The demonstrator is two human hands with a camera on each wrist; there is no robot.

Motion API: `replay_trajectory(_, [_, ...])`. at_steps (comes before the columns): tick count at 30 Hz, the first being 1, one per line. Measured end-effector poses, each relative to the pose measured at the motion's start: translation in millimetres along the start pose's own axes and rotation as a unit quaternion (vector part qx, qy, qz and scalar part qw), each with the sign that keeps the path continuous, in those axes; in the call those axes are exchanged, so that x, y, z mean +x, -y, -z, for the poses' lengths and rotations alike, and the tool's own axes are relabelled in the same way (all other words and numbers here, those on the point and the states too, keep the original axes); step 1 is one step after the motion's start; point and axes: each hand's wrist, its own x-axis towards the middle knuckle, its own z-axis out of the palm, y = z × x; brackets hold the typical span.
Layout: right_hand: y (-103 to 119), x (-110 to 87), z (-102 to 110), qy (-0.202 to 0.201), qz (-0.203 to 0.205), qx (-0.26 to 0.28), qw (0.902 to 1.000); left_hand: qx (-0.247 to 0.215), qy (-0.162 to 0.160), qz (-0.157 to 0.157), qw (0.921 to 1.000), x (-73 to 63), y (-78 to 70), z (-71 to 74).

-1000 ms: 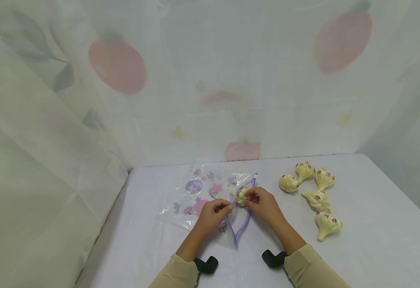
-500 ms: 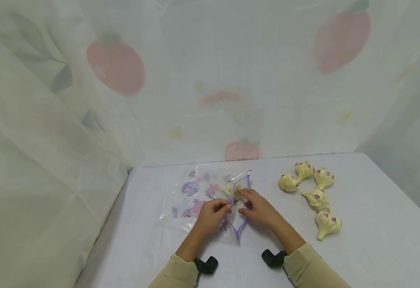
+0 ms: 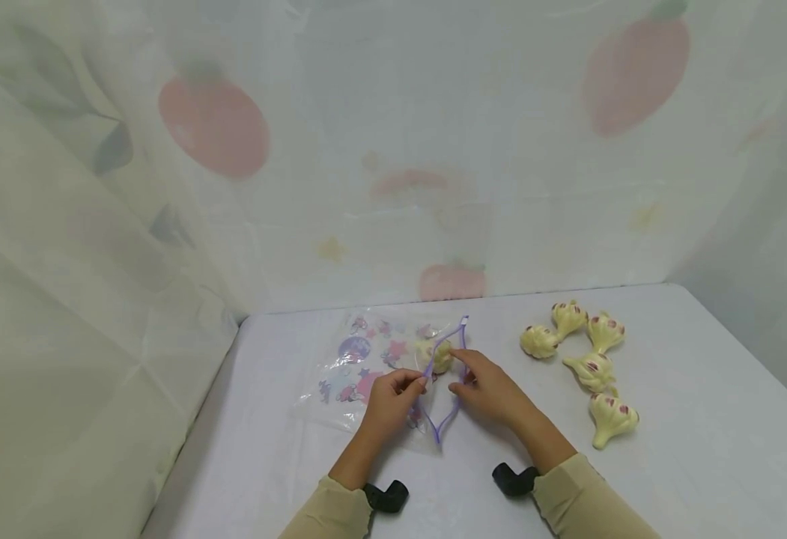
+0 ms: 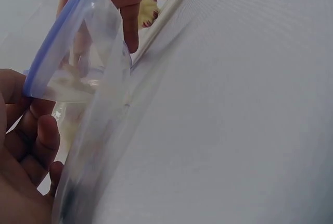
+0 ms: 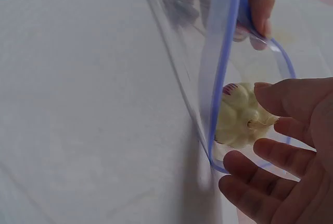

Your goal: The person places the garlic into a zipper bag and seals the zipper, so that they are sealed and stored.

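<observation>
A clear zip bag [image 3: 356,367] with pink and purple prints lies on the table, its purple-edged mouth spread apart toward the right. My left hand [image 3: 391,404] pinches one purple edge between thumb and fingers. Just inside the mouth rests a garlic bulb [image 5: 239,120], pale yellow with purple-red marks, seen also through the film in the head view. At the opening my right hand [image 3: 494,388] has its fingers spread, thumb and fingertips close to the bulb but not gripping it. Whether a fingertip touches the bulb I cannot tell.
Several more garlic bulbs [image 3: 591,371] lie in a loose curve on the right side of the white table [image 3: 690,389]. A pale curtain [image 3: 339,165] with fruit prints hangs behind the table's far edge. Black wrist mounts [image 3: 388,496] sit under both forearms.
The garlic bulb, earlier held by my right hand at the mouth, has gone left into the bag. The right fingers have loosened off it. My left hand keeps its pinch, shifting slightly left.
</observation>
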Motion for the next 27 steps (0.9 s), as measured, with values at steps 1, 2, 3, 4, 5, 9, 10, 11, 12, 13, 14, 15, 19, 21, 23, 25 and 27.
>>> replay_trajectory(1, [0,0.3,1,-0.007,0.002,0.001,1.0000,0.000,0.001,0.002,1.0000,-0.1,0.4,0.1])
replay_trajectory(2, [-1,0.7,3,-0.012,0.001,0.001,0.9999,0.000,0.002,0.004,1.0000,0.0,0.8,0.1])
replay_trajectory(3, [-2,1.0,4,-0.018,0.000,-0.001,0.9998,0.001,0.003,0.005,1.0000,0.0,0.9,0.1])
replay_trajectory(4, [-2,1.3,6,-0.023,-0.002,0.001,0.9997,0.002,0.003,0.006,1.0000,0.1,1.2,0.0])
replay_trajectory(5, [-3,1.6,8,-0.030,-0.005,0.000,0.9995,0.003,0.003,0.008,1.0000,0.2,1.0,0.0])
replay_trajectory(9, [-6,1.9,18,-0.077,-0.003,-0.006,0.9970,0.003,0.003,0.009,1.0000,0.5,0.2,-0.4])
replay_trajectory(10, [-8,1.8,21,-0.096,0.001,-0.008,0.9954,0.002,0.003,0.009,0.9999,0.4,0.1,-0.4])
replay_trajectory(11, [-10,1.9,25,-0.119,0.007,-0.013,0.9928,0.001,0.003,0.009,1.0000,0.2,0.1,-0.5])
replay_trajectory(12, [-12,1.9,28,-0.145,0.012,-0.018,0.9892,0.000,0.004,0.010,0.9999,0.2,0.2,-0.6])
replay_trajectory(13, [-15,1.9,33,-0.173,0.018,-0.025,0.9844,-0.001,0.005,0.010,0.9999,0.1,0.3,-0.6])
replay_trajectory(14, [-18,2.2,37,-0.200,0.022,-0.029,0.9791,-0.003,0.006,0.012,0.9999,0.0,0.4,-0.6])
replay_trajectory(15, [-21,2.5,41,-0.227,0.023,-0.034,0.9730,-0.005,0.006,0.013,0.9999,-0.1,0.8,-0.7])
replay_trajectory(19, [-33,1.0,57,-0.289,-0.006,-0.054,0.9558,-0.014,0.008,0.021,0.9997,-0.7,0.4,-1.4])
replay_trajectory(21, [-36,-0.4,64,-0.281,-0.034,-0.061,0.9572,-0.015,0.007,0.023,0.9996,-1.1,-0.8,-1.6])
replay_trajectory(23, [-40,-1.4,70,-0.249,-0.069,-0.072,0.9633,-0.012,0.005,0.025,0.9996,-1.0,-2.2,-1.5])
replay_trajectory(25, [-45,-1.5,74,-0.207,-0.102,-0.083,0.9695,-0.006,0.004,0.027,0.9996,-0.5,-2.8,-1.4])
replay_trajectory(27, [-50,-0.9,76,-0.165,-0.125,-0.094,0.9737,-0.002,0.002,0.026,0.9997,0.3,-2.1,-1.6])
